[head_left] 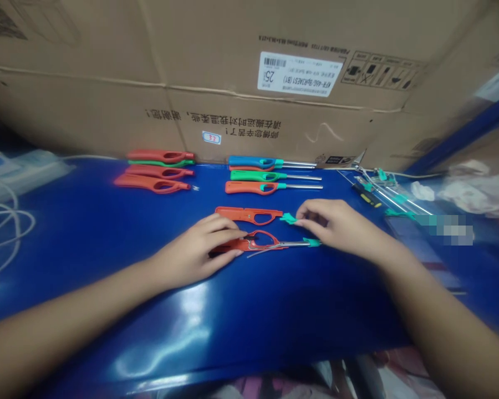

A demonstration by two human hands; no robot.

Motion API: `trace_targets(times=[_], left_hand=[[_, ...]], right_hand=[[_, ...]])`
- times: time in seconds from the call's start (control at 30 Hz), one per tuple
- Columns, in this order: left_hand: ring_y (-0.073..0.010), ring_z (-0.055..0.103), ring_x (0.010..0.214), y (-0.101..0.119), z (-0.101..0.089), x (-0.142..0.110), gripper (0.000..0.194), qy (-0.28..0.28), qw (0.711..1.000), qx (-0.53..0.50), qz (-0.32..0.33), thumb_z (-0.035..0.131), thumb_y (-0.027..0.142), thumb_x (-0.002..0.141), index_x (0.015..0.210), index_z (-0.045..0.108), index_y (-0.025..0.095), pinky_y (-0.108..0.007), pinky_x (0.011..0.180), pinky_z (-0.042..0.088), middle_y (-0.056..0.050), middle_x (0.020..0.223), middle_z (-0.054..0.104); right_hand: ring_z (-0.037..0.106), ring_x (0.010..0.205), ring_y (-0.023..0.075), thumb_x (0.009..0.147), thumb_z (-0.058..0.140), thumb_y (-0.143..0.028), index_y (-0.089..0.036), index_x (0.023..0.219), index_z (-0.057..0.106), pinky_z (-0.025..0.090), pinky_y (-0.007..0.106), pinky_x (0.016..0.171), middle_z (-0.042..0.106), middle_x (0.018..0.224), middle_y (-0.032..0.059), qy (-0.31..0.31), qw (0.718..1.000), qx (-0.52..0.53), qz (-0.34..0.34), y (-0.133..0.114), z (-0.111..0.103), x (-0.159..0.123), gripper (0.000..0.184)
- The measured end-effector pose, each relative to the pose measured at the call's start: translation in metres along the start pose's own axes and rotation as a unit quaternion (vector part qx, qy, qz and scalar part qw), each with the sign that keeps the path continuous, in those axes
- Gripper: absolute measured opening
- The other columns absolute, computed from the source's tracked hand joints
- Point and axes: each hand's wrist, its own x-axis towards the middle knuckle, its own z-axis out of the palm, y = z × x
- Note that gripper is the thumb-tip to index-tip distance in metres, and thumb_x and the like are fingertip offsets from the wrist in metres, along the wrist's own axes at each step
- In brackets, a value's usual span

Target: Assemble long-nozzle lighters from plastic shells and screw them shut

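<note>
My left hand (205, 241) is closed over the butt end of an opened orange lighter handle (266, 239) lying on the blue table. Thin wire and a metal tube (295, 244) run from that handle to a teal collar (313, 243). My right hand (336, 221) pinches a small teal plastic piece (288, 218) between thumb and fingertips. This piece is at the front end of an orange half shell (253, 215), which lies just beyond the opened handle. Whether the piece touches the shell, I cannot tell.
Long-nosed lighters (253, 188) lie in a column farther back, with orange and green shells (153, 183) to their left. A screwdriver (368, 195), metal tubes (393, 200) and a flat dark device (419, 249) are at the right. A cardboard box (216, 72) stands behind; white cables (12, 216) lie left.
</note>
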Motion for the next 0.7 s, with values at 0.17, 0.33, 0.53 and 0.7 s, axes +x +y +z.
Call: trace_targets(times=[0.17,0.33,0.53,0.7], left_hand=[[-0.0186,0.06,0.105,0.003,0.001,0.0,0.024,0.006,1.0,-0.005,-0.004,0.06,0.023,0.099,0.122,0.066,0.018,-0.034,0.097,0.048,-0.008,0.113,0.066],[-0.019,0.059,0.105,0.006,0.002,0.0,0.023,0.0,1.0,-0.013,-0.028,0.06,0.025,0.099,0.12,0.066,0.018,-0.034,0.096,0.049,-0.008,0.113,0.065],[-0.019,0.059,0.104,0.011,0.001,0.0,0.025,-0.001,0.998,-0.03,-0.051,0.06,0.026,0.099,0.123,0.065,0.02,-0.034,0.095,0.05,-0.007,0.111,0.064],[-0.019,0.059,0.102,0.016,0.001,-0.001,0.027,-0.012,0.997,-0.038,-0.069,0.059,0.026,0.099,0.125,0.064,0.019,-0.035,0.094,0.051,-0.007,0.109,0.062]], right_hand=[[0.062,0.079,0.0133,0.097,0.058,-0.019,-0.02,0.095,0.065,0.043,0.024,0.072,0.069,0.093,0.002,-0.007,0.996,0.049,-0.072,-0.023,0.022,0.002,0.007],[0.06,0.083,0.0141,0.098,0.058,-0.021,-0.021,0.095,0.062,0.041,0.025,0.071,0.066,0.094,0.0016,-0.021,0.995,0.058,-0.075,-0.029,0.033,0.001,0.005],[0.056,0.082,0.0133,0.096,0.06,-0.022,-0.02,0.092,0.06,0.041,0.025,0.071,0.062,0.091,0.0009,-0.029,0.995,0.081,-0.057,-0.031,0.037,0.003,0.005],[0.055,0.081,0.0136,0.098,0.057,-0.022,-0.02,0.09,0.058,0.04,0.026,0.071,0.061,0.089,0.0007,-0.016,0.992,0.078,-0.096,-0.031,0.037,0.001,0.008]])
